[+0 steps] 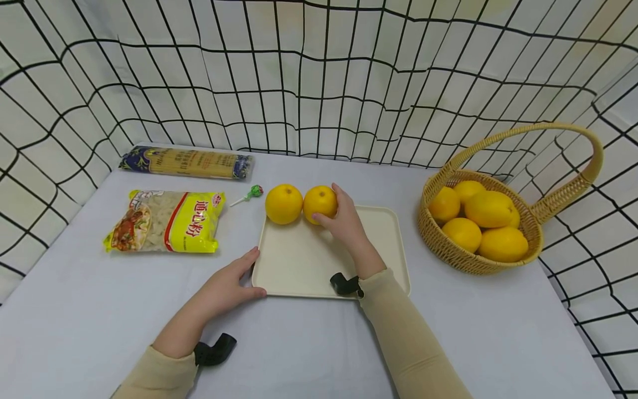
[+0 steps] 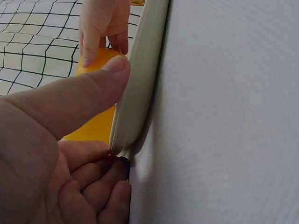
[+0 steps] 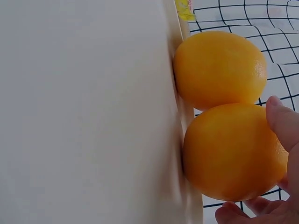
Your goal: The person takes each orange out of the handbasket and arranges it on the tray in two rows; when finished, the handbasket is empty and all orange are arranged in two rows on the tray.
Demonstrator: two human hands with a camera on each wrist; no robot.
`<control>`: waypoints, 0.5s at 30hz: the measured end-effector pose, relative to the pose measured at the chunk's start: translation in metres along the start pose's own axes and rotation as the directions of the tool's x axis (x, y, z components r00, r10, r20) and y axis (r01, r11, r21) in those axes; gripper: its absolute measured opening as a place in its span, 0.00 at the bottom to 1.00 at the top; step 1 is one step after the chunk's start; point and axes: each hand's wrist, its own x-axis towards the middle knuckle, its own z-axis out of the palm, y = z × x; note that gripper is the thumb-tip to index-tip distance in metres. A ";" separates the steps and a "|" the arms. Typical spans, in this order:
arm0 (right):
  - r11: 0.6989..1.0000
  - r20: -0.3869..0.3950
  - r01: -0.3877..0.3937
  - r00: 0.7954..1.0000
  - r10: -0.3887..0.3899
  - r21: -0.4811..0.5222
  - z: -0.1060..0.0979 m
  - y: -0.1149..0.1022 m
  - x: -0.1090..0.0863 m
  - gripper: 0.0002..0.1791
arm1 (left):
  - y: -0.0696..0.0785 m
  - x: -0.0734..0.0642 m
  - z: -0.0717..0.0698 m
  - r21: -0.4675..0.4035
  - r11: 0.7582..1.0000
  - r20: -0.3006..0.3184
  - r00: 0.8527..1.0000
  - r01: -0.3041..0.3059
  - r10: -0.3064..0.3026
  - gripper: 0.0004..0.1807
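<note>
My right hand [image 1: 347, 221] grips an orange [image 1: 320, 203] at the far edge of the cream tray [image 1: 304, 266], thumb on one side and fingers round the other. Against it on the left sits a second orange [image 1: 284, 204]; both lean at the tray's far rim in the right wrist view. At the near left corner of the tray, my left hand [image 1: 231, 282] holds the rim between thumb and fingers. In the left wrist view the thumb [image 2: 110, 74] lies across the rim, with the fingers curled at the corner.
Right of the tray stands a wicker basket [image 1: 431, 235] with a tall handle, holding several yellow-orange fruits. To the left lie a yellow bag of pasta [image 1: 166, 221], a long pack of noodles [image 1: 189, 162] and a green lollipop [image 1: 255, 191]. Black netting [image 1: 324, 83] surrounds the table.
</note>
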 end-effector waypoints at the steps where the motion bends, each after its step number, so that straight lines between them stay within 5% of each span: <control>1: 1.000 -0.001 -0.001 1.000 0.001 -0.002 0.000 0.000 0.000 0.47 | 0.000 0.000 0.000 -0.001 1.000 0.002 1.000 0.000 0.000 0.50; 7: 1.000 -0.024 0.017 1.000 -0.018 -0.010 -0.007 -0.005 -0.007 0.46 | 0.001 0.000 -0.002 -0.001 1.000 0.013 1.000 0.001 -0.001 0.50; 15: 0.995 -0.098 0.102 0.990 -0.101 0.005 -0.040 -0.018 -0.020 0.46 | 0.001 0.001 -0.002 -0.005 1.000 0.021 1.000 0.007 -0.007 0.50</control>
